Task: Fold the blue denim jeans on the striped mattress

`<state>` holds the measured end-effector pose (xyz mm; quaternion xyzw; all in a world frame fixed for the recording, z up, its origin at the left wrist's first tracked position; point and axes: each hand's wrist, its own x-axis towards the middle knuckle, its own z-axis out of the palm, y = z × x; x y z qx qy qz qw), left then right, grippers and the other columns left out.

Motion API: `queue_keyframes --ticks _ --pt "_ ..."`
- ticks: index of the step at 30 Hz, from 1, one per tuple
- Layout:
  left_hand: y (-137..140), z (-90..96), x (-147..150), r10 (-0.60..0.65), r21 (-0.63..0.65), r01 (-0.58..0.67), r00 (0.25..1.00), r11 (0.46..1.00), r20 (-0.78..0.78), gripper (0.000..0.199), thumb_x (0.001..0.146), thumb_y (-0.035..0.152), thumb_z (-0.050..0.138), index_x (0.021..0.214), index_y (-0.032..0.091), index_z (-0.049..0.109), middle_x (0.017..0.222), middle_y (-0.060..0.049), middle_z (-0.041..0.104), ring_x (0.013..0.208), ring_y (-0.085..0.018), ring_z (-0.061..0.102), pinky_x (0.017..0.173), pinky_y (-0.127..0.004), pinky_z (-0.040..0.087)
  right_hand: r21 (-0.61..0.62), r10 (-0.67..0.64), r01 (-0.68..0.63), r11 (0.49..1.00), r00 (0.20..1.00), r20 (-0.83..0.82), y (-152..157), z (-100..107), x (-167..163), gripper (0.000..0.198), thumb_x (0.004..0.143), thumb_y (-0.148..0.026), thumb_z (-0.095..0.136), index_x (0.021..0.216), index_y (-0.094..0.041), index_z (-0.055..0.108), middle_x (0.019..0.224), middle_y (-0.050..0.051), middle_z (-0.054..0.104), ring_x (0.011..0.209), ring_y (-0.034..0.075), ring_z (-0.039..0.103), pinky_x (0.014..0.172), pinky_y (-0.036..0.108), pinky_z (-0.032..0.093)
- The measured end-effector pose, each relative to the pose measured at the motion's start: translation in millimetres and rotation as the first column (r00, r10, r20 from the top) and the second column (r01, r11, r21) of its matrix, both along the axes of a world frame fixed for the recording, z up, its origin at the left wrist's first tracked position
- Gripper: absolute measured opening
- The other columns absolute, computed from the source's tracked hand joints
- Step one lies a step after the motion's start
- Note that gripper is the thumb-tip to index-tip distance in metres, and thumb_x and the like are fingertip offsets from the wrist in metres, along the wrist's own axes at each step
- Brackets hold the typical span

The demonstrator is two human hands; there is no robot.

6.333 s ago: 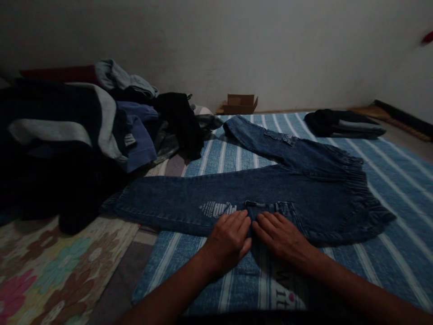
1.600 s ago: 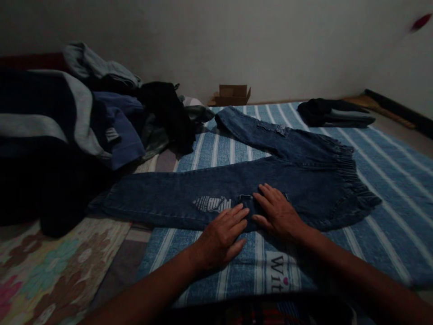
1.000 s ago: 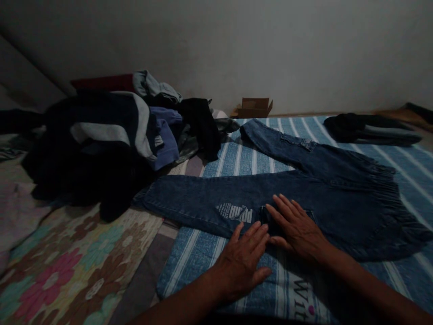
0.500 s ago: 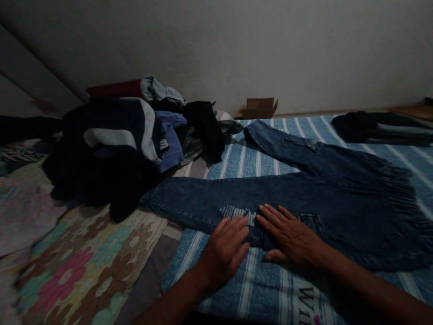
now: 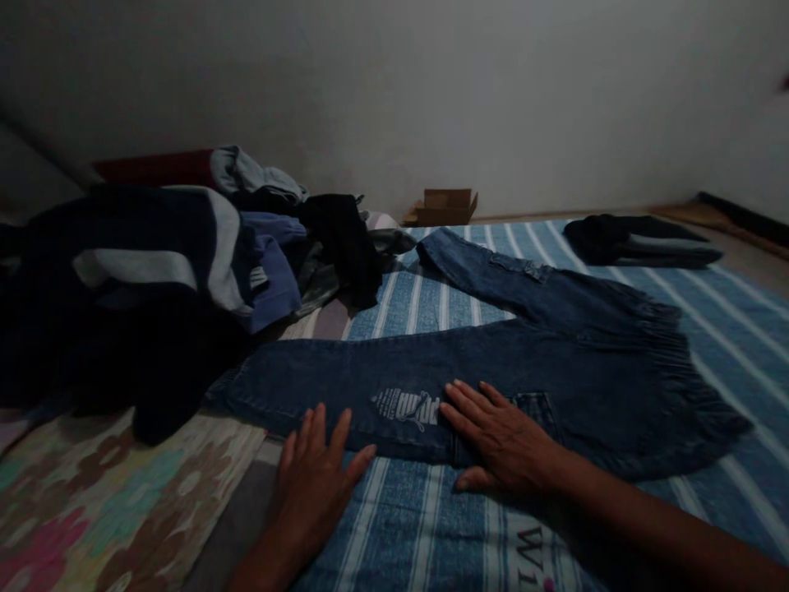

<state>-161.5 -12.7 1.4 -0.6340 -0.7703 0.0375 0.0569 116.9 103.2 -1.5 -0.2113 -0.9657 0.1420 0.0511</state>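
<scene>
A pair of dark blue jeans (image 5: 592,382) lies spread out, its gathered elastic waist to the right and its legs pointing left. White print marks the nearer leg. My right hand (image 5: 499,436) rests flat on that leg beside the print, fingers stretched out and nothing held. Further left, my left hand (image 5: 320,477) is open with fingers apart, its fingertips at the lower edge of the same leg near the hem. Whether those fingertips press on the cloth I cannot tell.
Beneath the jeans is a blue and white striped cover (image 5: 394,518). A heap of dark clothes (image 5: 160,304) stands at the left, above a flowered cloth (image 5: 141,501). Folded dark clothing (image 5: 641,241) lies at the back right. A cardboard box (image 5: 442,207) sits by the wall.
My left hand has moved left along the nearer leg, away from the print, and its fingers have spread. My right hand stays on the leg. The view has shifted to the right.
</scene>
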Motion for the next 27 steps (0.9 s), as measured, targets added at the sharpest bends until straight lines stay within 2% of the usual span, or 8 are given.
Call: queue_keyframes --ticks 2,4,6,13,17,19,22,27 --pt "10.8 0.0 5.3 -0.106 0.057 0.105 0.994 0.993 0.004 0.056 0.089 0.048 0.036 0.125 0.011 0.057 0.138 -0.021 0.046 0.132 -0.035 0.035 0.104 -0.054 0.03 -0.045 0.017 -0.017 0.999 1.0 0.014 3.1 6.6 -1.7 0.093 0.08 -0.078 0.03 0.147 -0.014 0.023 0.153 0.017 0.017 0.141 0.031 0.011 0.112 0.054 0.014" --pt "25.0 -2.3 14.4 -0.232 0.121 0.229 0.973 0.966 0.015 0.052 0.09 0.044 0.034 0.127 0.013 0.055 0.142 -0.017 0.043 0.134 -0.031 0.033 0.105 -0.052 0.029 -0.075 0.021 -0.02 0.997 1.0 0.016 5.8 14.1 -2.4 0.094 0.079 -0.078 0.031 0.147 -0.013 0.022 0.153 0.018 0.016 0.141 0.03 0.011 0.112 0.053 0.012" --pt "38.0 -6.9 23.7 -0.289 0.15 0.282 0.957 0.948 0.022 0.052 0.09 0.043 0.035 0.13 0.015 0.053 0.145 -0.014 0.038 0.136 -0.03 0.03 0.105 -0.052 0.029 -0.092 0.009 -0.009 0.996 1.0 0.002 6.7 21.1 -2.1 0.092 0.081 -0.076 0.032 0.147 -0.012 0.023 0.153 0.018 0.016 0.141 0.029 0.01 0.113 0.052 0.012" --pt "50.6 -18.7 22.1 -0.241 0.037 0.239 0.969 0.97 0.047 0.056 0.085 0.045 0.039 0.132 0.017 0.05 0.147 -0.014 0.035 0.135 -0.032 0.031 0.104 -0.058 0.028 -0.094 0.008 -0.011 0.996 0.999 -0.039 5.9 28.5 0.3 0.091 0.081 -0.072 0.039 0.147 -0.01 0.021 0.152 0.019 0.016 0.142 0.028 0.01 0.113 0.052 0.012" --pt "61.3 -12.0 31.4 -0.275 0.102 0.263 0.953 0.959 0.13 0.051 0.088 0.042 0.037 0.128 0.014 0.054 0.142 -0.015 0.043 0.133 -0.03 0.036 0.104 -0.054 0.033 -0.122 0.006 -0.014 0.992 0.998 -0.064 6.0 26.6 0.5 0.092 0.082 -0.071 0.039 0.146 -0.009 0.021 0.152 0.02 0.015 0.142 0.029 0.009 0.113 0.052 0.01" --pt "73.1 -5.1 46.5 -0.374 0.186 0.34 0.908 0.922 0.19 0.047 0.09 0.04 0.037 0.126 0.015 0.054 0.14 -0.013 0.046 0.133 -0.028 0.038 0.104 -0.051 0.036 -0.126 -0.002 -0.009 0.992 0.997 -0.082 5.9 25.6 -0.4 0.091 0.082 -0.072 0.039 0.146 -0.008 0.023 0.152 0.02 0.017 0.141 0.029 0.011 0.113 0.053 0.01" --pt "92.0 8.0 77.3 -0.545 0.325 0.459 0.797 0.827 0.26 0.043 0.093 0.037 0.037 0.126 0.015 0.053 0.138 -0.013 0.048 0.132 -0.025 0.039 0.102 -0.046 0.041 -0.099 -0.006 -0.006 0.995 0.993 -0.116 6.3 23.1 -2.8 0.089 0.083 -0.069 0.041 0.145 -0.008 0.025 0.151 0.02 0.02 0.141 0.029 0.012 0.113 0.053 0.013" --pt "103.8 13.4 127.1 -0.718 0.491 0.543 0.628 0.681 0.301 0.041 0.094 0.03 0.038 0.131 0.013 0.048 0.14 -0.014 0.046 0.134 -0.024 0.036 0.103 -0.042 0.042 0.061 0.062 -0.05 0.997 0.973 -0.223 6.9 8.7 -4.3 0.072 0.087 -0.052 0.049 0.145 -0.016 0.028 0.152 0.013 0.023 0.141 0.028 0.015 0.114 0.051 0.013"
